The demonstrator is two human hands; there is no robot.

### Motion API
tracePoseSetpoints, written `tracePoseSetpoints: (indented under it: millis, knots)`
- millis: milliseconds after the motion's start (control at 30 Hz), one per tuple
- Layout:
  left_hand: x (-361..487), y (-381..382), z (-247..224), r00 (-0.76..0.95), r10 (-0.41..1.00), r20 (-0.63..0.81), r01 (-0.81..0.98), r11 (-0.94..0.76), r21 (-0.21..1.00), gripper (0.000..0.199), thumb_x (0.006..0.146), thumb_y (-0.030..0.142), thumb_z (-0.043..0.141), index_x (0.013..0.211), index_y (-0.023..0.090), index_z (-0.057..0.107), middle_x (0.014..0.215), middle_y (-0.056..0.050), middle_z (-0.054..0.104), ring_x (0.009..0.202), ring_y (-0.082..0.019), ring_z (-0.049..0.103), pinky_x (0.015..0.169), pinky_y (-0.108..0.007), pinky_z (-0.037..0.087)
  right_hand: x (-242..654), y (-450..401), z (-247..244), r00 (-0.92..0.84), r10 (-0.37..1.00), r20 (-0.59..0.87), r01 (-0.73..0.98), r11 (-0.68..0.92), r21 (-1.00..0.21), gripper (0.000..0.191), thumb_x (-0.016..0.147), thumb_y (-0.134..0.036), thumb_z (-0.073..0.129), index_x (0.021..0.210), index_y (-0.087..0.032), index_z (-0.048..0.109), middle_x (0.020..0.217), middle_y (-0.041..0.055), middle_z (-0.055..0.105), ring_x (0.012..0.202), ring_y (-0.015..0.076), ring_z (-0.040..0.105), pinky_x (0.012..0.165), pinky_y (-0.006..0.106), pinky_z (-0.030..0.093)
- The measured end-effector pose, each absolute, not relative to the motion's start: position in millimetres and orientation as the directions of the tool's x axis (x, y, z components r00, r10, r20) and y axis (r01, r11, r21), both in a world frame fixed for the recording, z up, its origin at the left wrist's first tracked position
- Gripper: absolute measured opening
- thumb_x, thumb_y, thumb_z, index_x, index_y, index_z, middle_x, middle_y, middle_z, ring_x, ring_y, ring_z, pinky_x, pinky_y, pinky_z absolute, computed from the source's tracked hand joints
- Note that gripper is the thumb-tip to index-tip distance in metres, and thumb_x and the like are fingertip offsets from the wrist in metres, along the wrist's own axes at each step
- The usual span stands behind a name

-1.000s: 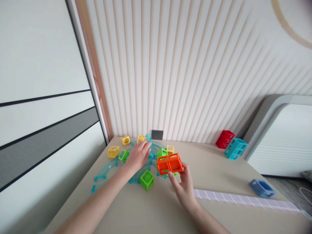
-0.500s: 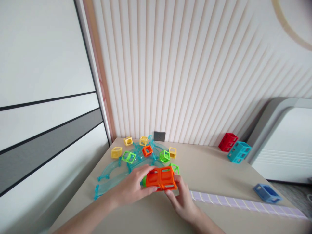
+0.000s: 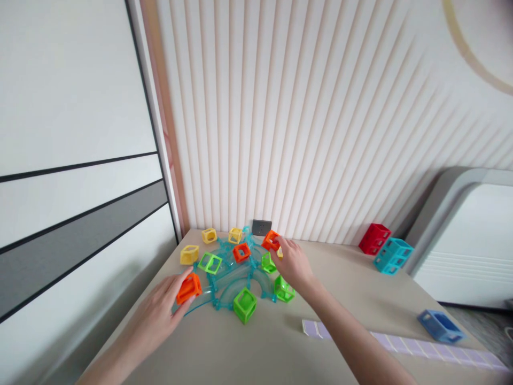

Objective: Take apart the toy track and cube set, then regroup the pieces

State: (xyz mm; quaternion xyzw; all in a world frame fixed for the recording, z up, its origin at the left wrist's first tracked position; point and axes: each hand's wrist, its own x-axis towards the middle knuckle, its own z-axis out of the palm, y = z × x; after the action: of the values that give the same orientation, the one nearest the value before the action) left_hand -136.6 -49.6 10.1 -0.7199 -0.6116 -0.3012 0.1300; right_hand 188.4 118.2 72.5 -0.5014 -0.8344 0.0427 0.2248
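Observation:
My left hand [image 3: 166,302] grips an orange block [image 3: 188,288] over the left part of the clear blue track pieces [image 3: 228,278]. Farther back, my right hand [image 3: 292,259] holds another orange block [image 3: 271,240] near the wall socket. Below that hand are a green block [image 3: 268,262] and a second green block [image 3: 284,289]. A third green block [image 3: 245,305] rests between my hands, nearer to me. One more orange block [image 3: 241,252] lies on the track pieces, beside a double green frame [image 3: 210,263].
Yellow blocks [image 3: 189,255] lie at the back left. A red block stack [image 3: 374,239] and a teal one [image 3: 393,255] stand at the back right. A blue block [image 3: 441,326] sits beside a lilac strip [image 3: 417,346]. The ribbed wall [image 3: 256,117] rises behind.
The orange blocks held together are now apart, one in each hand. My left hand moved left, my right hand moved back. A green block now stands on the table between them.

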Motion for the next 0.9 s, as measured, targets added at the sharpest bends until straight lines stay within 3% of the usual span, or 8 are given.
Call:
tracePoseSetpoints:
  millis: [133, 300, 500, 600, 733, 833, 900]
  knots:
    - [-135.9, -42.6, -1.5, 0.028, 0.83, 0.557, 0.974, -0.149, 0.173, 0.041, 0.098, 0.04, 0.052, 0.135, 0.023, 0.057, 0.112, -0.01, 0.073, 0.1, -0.027, 0.072, 0.09, -0.039, 0.058, 166.4, 162.5, 71.2, -0.389, 0.901, 0.194, 0.866, 0.429, -0.257, 0.023, 0.094, -0.022, 0.056, 0.115, -0.018, 0.063, 0.104, 0.0142, 0.076, 0.104, 0.0302, 0.069, 0.086, 0.037, 0.047]
    - [-129.3, -36.5, -12.5, 0.033, 0.84, 0.542, 0.982, -0.127, 0.138, 0.042, 0.098, 0.039, 0.051, 0.136, 0.022, 0.056, 0.112, -0.011, 0.072, 0.096, -0.028, 0.073, 0.083, -0.039, 0.06, 152.5, 180.6, 59.3, -0.409, 0.908, 0.089, 0.876, 0.418, -0.243, 0.028, 0.095, -0.022, 0.053, 0.12, -0.02, 0.065, 0.102, 0.012, 0.077, 0.098, 0.0304, 0.071, 0.081, 0.037, 0.048]
    - [-127.1, -30.4, -14.9, 0.039, 0.83, 0.557, 0.984, -0.127, 0.121, 0.046, 0.099, 0.042, 0.047, 0.139, 0.02, 0.052, 0.12, -0.013, 0.068, 0.103, -0.029, 0.072, 0.087, -0.04, 0.059, 171.6, 169.2, 73.3, -0.464, 0.875, 0.134, 0.845, 0.483, -0.228, 0.047, 0.098, -0.033, 0.051, 0.145, -0.024, 0.051, 0.121, 0.0075, 0.074, 0.112, 0.0269, 0.068, 0.09, 0.035, 0.048]
    - [-125.5, -30.5, -15.4, 0.05, 0.818, 0.574, 0.985, -0.134, 0.105, 0.047, 0.099, 0.042, 0.046, 0.141, 0.02, 0.049, 0.122, -0.013, 0.067, 0.104, -0.029, 0.071, 0.087, -0.039, 0.059, 209.5, 152.3, 81.9, -0.434, 0.882, 0.182, 0.867, 0.464, -0.184, 0.047, 0.101, -0.036, 0.046, 0.146, -0.022, 0.049, 0.129, 0.0101, 0.07, 0.119, 0.0276, 0.065, 0.097, 0.036, 0.046]
    - [-123.0, -32.5, -17.9, 0.064, 0.812, 0.58, 0.991, -0.12, 0.059, 0.049, 0.101, 0.042, 0.044, 0.144, 0.02, 0.045, 0.126, -0.015, 0.064, 0.106, -0.029, 0.071, 0.085, -0.038, 0.06, 298.2, 131.9, 82.9, -0.269, 0.949, 0.166, 0.956, 0.284, -0.077, 0.04, 0.099, -0.031, 0.047, 0.133, -0.016, 0.062, 0.132, 0.017, 0.069, 0.124, 0.0326, 0.062, 0.105, 0.044, 0.042]
    - [-120.5, -32.3, -19.4, 0.089, 0.808, 0.582, 0.992, -0.123, 0.018, 0.05, 0.101, 0.043, 0.044, 0.144, 0.018, 0.044, 0.129, -0.016, 0.063, 0.108, -0.029, 0.07, 0.086, -0.039, 0.059, 382.4, 123.5, 75.6, -0.033, 0.99, 0.135, 0.999, 0.034, -0.001, 0.042, 0.094, -0.029, 0.047, 0.126, -0.009, 0.066, 0.125, 0.0258, 0.07, 0.119, 0.0429, 0.064, 0.095, 0.056, 0.047]
    - [-118.0, -31.5, -18.8, 0.109, 0.797, 0.594, 0.992, -0.125, -0.015, 0.05, 0.1, 0.044, 0.045, 0.142, 0.017, 0.047, 0.129, -0.017, 0.063, 0.108, -0.03, 0.069, 0.086, -0.04, 0.058, 437.1, 119.9, 66.0, 0.106, 0.988, 0.108, 0.994, -0.11, 0.029, 0.041, 0.089, -0.031, 0.051, 0.118, -0.009, 0.071, 0.112, 0.0287, 0.073, 0.105, 0.0472, 0.07, 0.084, 0.059, 0.051]
